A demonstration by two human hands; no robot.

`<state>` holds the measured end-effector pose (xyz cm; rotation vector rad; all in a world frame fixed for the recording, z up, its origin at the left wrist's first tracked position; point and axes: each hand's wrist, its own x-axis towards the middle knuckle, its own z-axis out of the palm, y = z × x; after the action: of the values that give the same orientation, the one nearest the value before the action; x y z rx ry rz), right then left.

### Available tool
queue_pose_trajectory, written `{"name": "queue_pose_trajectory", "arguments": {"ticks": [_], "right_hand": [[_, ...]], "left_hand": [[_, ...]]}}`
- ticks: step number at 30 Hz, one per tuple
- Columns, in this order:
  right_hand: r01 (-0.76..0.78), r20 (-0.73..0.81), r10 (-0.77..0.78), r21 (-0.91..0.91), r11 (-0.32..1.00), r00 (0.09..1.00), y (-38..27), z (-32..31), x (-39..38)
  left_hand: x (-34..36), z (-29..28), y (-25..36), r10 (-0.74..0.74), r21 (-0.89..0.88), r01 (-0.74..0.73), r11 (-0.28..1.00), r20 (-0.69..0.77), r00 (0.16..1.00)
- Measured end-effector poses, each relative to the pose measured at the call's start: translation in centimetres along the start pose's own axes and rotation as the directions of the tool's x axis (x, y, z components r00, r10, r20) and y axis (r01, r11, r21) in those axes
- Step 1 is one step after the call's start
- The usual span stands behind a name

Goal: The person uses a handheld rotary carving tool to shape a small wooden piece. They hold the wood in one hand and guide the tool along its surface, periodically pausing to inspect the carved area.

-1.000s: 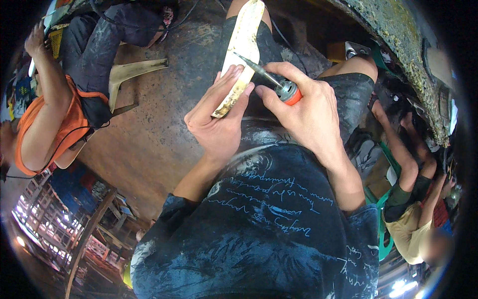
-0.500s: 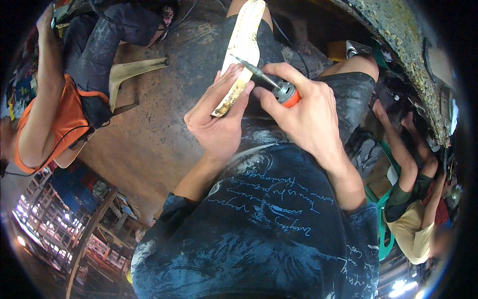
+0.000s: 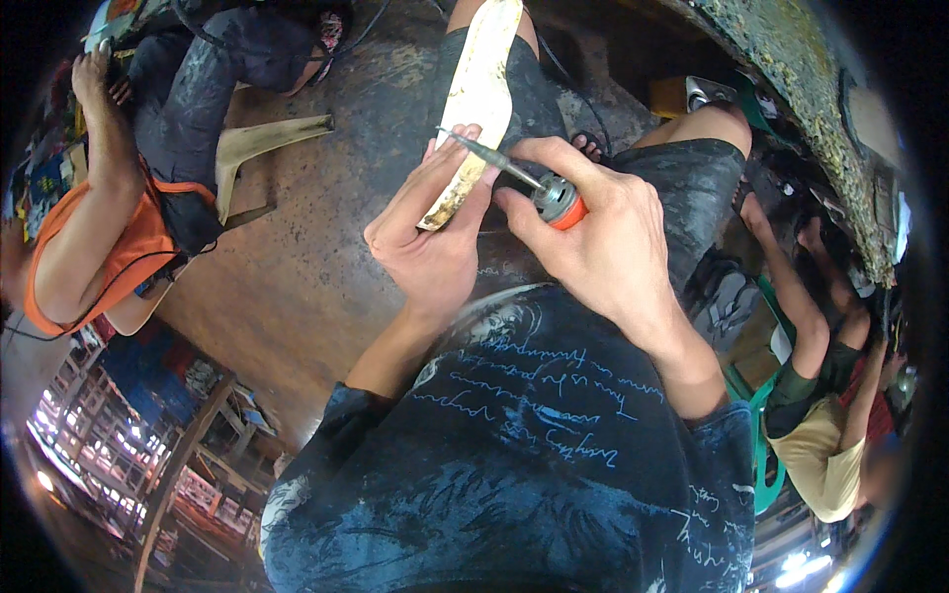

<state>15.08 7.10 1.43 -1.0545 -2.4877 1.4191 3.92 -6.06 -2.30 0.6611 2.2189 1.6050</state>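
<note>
in the head view, the left hand (image 3: 425, 237), near the middle of the frame, pinches the low end of a long pale piece (image 3: 481, 84) that reaches the top edge. the right hand (image 3: 608, 222), right of the middle, is wrapped around a grey and orange tool (image 3: 560, 204). its thin tip (image 3: 491, 156) crosses over the piece; i cannot tell if they touch. 1 person in orange (image 3: 84, 262) is at the left, 1 person in tan (image 3: 820, 465) at the lower right.

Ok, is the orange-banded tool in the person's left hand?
No, the right hand grips the orange-banded tool, while the left hand holds the pale curved piece.
</note>
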Motion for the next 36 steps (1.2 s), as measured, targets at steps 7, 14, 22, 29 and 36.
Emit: {"name": "queue_pose_trajectory", "arguments": {"ticks": [7, 14, 22, 29, 36], "right_hand": [[0.066, -0.015, -0.066, 0.038, 0.997, 0.998, -0.2, 0.6, -0.6], [0.024, 0.016, -0.023, -0.022, 0.999, 1.000, 0.1, -0.2, 0.1], [0.020, 0.026, -0.020, -0.012, 1.000, 0.999, -0.3, 0.1, -0.2], [0.095, -0.024, -0.095, -0.003, 0.995, 0.995, -0.5, 0.8, -1.0], [0.103, -0.015, -0.103, 0.013, 0.995, 0.995, -0.8, 1.3, -1.5]], "left_hand": [[0.1, 0.0, 0.2, -0.014, 0.024, 0.014, 1.000, 0.019, 1.000], [0.1, 0.2, 0.3, -0.002, 0.020, 0.001, 1.000, 0.021, 1.000], [0.1, 0.0, 0.3, -0.017, 0.035, 0.016, 0.999, 0.029, 0.999], [0.1, 0.2, 0.0, -0.019, 0.027, 0.018, 0.999, 0.008, 1.000], [0.5, 0.1, -0.6, 0.060, -0.016, -0.060, 0.998, 0.007, 0.998]]}}
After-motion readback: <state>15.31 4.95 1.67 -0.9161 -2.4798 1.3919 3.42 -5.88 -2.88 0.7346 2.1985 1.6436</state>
